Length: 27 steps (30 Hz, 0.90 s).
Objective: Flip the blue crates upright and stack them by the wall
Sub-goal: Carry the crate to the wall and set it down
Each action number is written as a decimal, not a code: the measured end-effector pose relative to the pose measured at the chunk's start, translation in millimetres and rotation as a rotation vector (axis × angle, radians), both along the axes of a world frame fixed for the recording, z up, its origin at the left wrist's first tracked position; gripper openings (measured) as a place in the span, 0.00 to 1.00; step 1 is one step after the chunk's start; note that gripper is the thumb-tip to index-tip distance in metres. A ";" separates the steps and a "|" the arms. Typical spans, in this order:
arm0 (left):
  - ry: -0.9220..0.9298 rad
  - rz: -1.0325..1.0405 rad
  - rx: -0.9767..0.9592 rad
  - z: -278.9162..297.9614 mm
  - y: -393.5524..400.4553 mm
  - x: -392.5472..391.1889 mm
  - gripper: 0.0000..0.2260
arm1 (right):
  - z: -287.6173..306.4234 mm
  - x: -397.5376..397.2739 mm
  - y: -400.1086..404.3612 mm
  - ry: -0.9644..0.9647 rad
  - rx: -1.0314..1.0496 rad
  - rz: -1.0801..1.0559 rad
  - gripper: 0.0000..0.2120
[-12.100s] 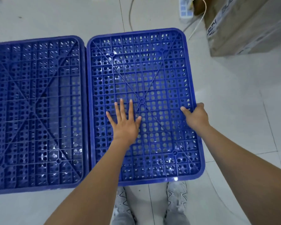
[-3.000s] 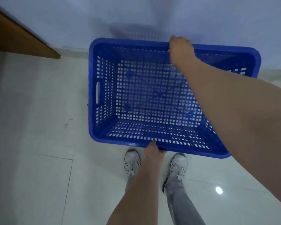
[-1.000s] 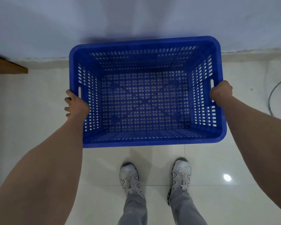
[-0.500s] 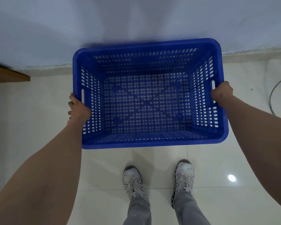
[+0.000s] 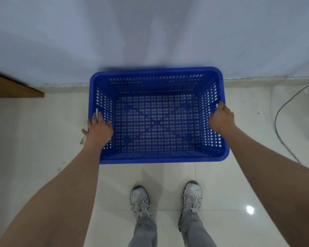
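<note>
- Even, rather dim indoor light with a cool bluish cast on the wall.
- A small bright glare spot lies on the glossy floor, right of the right shoe.
- A soft shadow sits behind the blue crate, at the wall.
- Wide-angle bending curves the skirting; the forearms look stretched at the lower corners.
- The hands look slightly soft, perhaps motion blur.

Hidden behind the left hand: part of the blue crate's rim at 9 o'clock. Cut off by the frame: wooden furniture at 9 o'clock, grey cable at 3 o'clock, both forearms at 6 o'clock. Unclear whether the right hand curls round the rim.
</note>
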<state>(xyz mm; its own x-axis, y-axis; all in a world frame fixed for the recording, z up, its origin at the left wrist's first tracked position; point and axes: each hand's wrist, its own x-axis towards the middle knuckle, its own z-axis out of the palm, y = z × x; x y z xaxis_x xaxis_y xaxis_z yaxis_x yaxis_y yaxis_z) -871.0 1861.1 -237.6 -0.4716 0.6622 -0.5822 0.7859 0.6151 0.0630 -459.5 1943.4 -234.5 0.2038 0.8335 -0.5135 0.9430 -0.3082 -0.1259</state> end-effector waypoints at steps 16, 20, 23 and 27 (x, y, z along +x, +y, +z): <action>-0.009 -0.322 0.242 497.1 -37.0 109.2 0.27 | 511.9 -35.9 -69.6 0.008 0.334 0.365 0.29; 0.008 -0.472 0.351 595.1 -62.7 135.4 0.28 | 611.7 -14.4 -126.0 -0.040 0.434 0.306 0.29; -0.005 -0.588 0.399 655.8 -79.1 161.0 0.28 | 669.1 2.5 -184.0 -0.081 0.477 0.193 0.29; -0.013 -0.800 0.500 716.1 -121.5 223.1 0.28 | 710.1 36.3 -281.1 -0.176 0.501 0.048 0.29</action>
